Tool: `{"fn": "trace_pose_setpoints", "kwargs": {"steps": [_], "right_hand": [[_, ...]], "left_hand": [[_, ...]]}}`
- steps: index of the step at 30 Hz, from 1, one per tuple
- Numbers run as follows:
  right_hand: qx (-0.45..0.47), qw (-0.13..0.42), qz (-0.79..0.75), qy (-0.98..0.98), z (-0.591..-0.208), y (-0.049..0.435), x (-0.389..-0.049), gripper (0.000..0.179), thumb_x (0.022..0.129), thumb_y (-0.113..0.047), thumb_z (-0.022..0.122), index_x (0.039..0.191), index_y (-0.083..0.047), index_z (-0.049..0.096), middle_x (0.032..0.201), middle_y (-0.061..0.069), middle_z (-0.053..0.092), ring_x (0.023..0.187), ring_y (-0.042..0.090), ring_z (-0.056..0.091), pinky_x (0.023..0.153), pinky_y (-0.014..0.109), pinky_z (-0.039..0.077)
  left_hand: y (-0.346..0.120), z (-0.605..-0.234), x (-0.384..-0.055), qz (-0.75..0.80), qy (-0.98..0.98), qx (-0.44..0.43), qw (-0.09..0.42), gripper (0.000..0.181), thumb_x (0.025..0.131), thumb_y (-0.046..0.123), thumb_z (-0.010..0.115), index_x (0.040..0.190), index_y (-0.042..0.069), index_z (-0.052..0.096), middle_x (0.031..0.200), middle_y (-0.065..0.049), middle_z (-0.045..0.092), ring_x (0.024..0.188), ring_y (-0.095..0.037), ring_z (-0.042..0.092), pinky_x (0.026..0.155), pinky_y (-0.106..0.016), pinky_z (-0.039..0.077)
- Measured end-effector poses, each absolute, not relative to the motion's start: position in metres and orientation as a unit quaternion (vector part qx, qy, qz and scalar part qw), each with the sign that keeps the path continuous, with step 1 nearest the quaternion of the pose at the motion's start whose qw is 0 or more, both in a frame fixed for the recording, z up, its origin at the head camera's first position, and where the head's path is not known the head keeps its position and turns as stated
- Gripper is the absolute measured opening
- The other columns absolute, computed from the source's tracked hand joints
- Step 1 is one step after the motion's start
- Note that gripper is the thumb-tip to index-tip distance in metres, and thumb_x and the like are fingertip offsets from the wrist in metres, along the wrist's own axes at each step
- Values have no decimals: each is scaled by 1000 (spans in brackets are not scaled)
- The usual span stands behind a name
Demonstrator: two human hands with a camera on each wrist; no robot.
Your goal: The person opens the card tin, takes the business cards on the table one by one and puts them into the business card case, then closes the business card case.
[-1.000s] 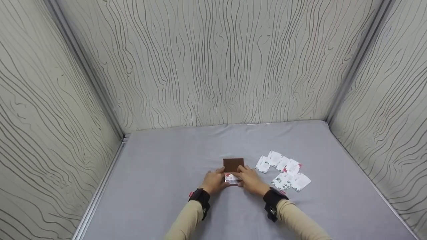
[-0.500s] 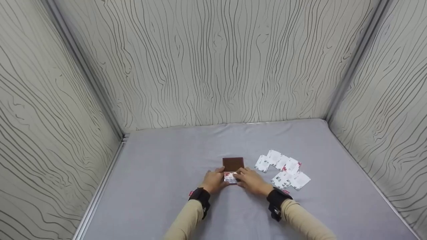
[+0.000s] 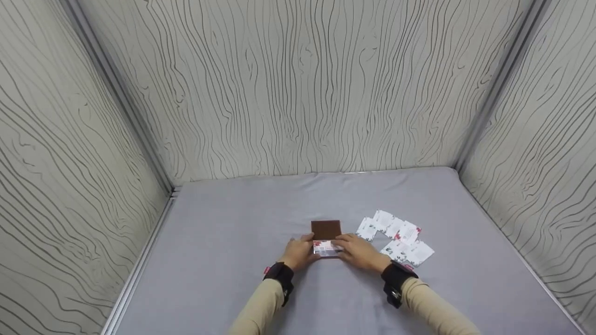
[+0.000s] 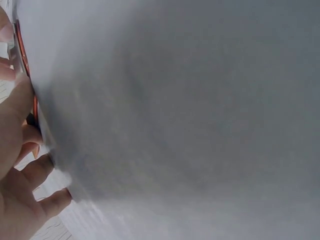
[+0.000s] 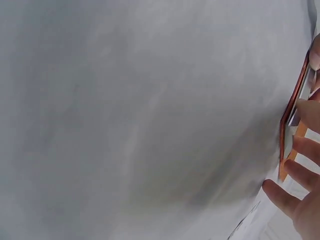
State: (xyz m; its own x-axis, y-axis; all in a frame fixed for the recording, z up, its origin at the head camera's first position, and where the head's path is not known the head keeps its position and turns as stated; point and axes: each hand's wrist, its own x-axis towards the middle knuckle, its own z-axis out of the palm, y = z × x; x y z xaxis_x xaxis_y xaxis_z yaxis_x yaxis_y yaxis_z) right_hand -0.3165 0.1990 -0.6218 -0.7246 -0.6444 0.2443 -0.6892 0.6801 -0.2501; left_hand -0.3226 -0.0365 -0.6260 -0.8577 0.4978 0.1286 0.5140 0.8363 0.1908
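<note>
A brown card holder (image 3: pixel 326 230) lies unfolded on the grey cloth, its bare flap on the far side. In its near half, a white card with red flowers (image 3: pixel 321 247) shows under a shiny clear sleeve. My left hand (image 3: pixel 297 252) holds the left side of the holder, thumb at the near corner and fingers farther up the edge. On the opposite side my right hand (image 3: pixel 361 251) grips the right edge, its fingertips over the card's right end. Both wrist views catch the holder's thin reddish-brown edge (image 4: pixel 22 52) beside the thumbs; most of the card is hidden there.
To the right of the holder several white cards with leaf and flower prints (image 3: pixel 407 232) lie spread and overlapping. The grey cloth (image 3: pixel 233 223) covers the table. Wood-grain-patterned panels (image 3: pixel 298 93) stand at the back and both sides.
My right hand has slid rightward across the card to the holder's right edge, uncovering more of the card. The left hand and the holder have stayed in place.
</note>
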Motion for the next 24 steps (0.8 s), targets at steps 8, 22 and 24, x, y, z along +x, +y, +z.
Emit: {"fn": "trace_pose_setpoints", "kwargs": {"steps": [8, 22, 24], "right_hand": [[350, 94, 162, -918, -620, 224, -316, 37, 91, -9, 67, 125, 3, 62, 125, 24, 58, 112, 42, 56, 90, 57, 48], [278, 137, 154, -938, -616, 274, -319, 15, 91, -9, 67, 79, -11, 60, 73, -3, 52, 70, 21, 52, 61, 39, 44], [263, 143, 155, -942, -617, 281, -320, 21, 92, -12, 67, 74, -13, 57, 67, -6, 50, 64, 19, 51, 58, 38, 43]], "left_hand": [[-36, -625, -321, -116, -957, -264, 34, 41, 92, 33, 71, 117, 0, 70, 138, -11, 58, 120, -29, 59, 100, -54, 44], [-36, -632, -324, -123, -953, -271, 49, 41, 91, 33, 72, 115, 0, 70, 137, -12, 58, 119, -29, 60, 98, -55, 45], [-36, -632, -324, -128, -953, -269, 46, 42, 91, 33, 72, 116, -1, 70, 137, -12, 58, 119, -30, 60, 99, -56, 44]]}}
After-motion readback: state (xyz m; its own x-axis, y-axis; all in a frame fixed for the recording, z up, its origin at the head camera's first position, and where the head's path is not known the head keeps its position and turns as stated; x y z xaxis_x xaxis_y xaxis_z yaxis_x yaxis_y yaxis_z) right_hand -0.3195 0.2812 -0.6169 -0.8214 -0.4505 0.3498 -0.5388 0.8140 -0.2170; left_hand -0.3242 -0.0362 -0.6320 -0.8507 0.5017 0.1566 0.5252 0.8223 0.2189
